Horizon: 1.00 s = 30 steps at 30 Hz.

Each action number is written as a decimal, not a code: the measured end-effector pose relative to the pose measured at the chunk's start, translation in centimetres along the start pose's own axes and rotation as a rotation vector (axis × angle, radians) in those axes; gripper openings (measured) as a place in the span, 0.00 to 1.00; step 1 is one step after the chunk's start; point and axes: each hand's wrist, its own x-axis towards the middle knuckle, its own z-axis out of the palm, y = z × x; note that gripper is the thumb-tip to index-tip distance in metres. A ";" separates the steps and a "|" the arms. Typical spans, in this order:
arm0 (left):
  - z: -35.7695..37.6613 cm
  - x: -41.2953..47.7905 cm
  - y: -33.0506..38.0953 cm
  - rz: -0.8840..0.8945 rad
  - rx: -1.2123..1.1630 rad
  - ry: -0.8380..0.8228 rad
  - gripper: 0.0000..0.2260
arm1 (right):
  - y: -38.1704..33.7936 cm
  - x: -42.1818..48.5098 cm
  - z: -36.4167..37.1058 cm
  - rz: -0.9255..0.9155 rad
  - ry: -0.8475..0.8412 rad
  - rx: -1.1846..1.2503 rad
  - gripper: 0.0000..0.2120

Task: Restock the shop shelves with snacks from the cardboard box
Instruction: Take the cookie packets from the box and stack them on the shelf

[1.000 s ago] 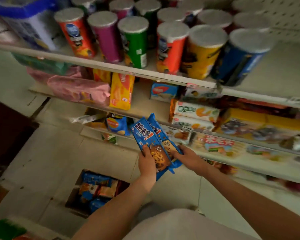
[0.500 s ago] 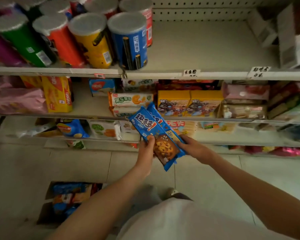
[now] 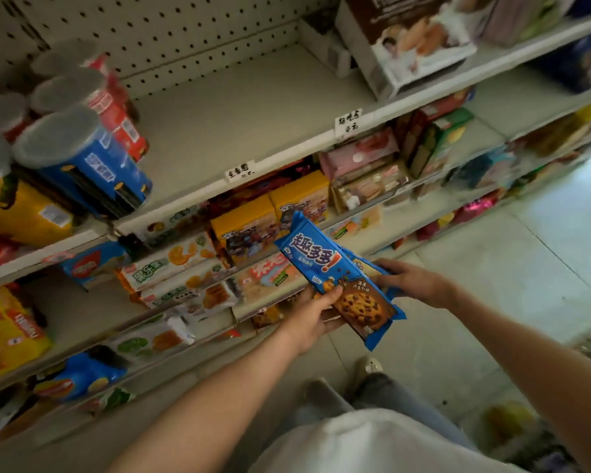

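Observation:
Two blue chocolate-chip cookie packs (image 3: pixel 325 259) are stacked together in front of the shelves. My left hand (image 3: pixel 313 317) grips them from below, thumb on the top pack. My right hand (image 3: pixel 411 279) holds their right edge, with the lower pack mostly hidden beneath the upper one. The packs hang at the height of the third shelf, below a wide bare stretch of the top shelf (image 3: pixel 239 121). The cardboard box is out of view.
Snack tubes (image 3: pixel 82 162) crowd the top shelf's left end, and a white-brown carton (image 3: pixel 410 39) stands at its right. Yellow boxes (image 3: pixel 249 223) and biscuit packs (image 3: pixel 171 264) fill the lower shelves. Tiled floor (image 3: pixel 526 268) lies to the right.
My view has swung right and up, so the cardboard box has left the frame and the bare shelf stretch is now central. Both hands keep holding the cookie packs.

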 end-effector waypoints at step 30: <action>42.1 27.7 5.5 0.029 -0.106 -0.006 0.20 | 10.0 -3.1 -45.2 -0.005 0.558 0.367 0.12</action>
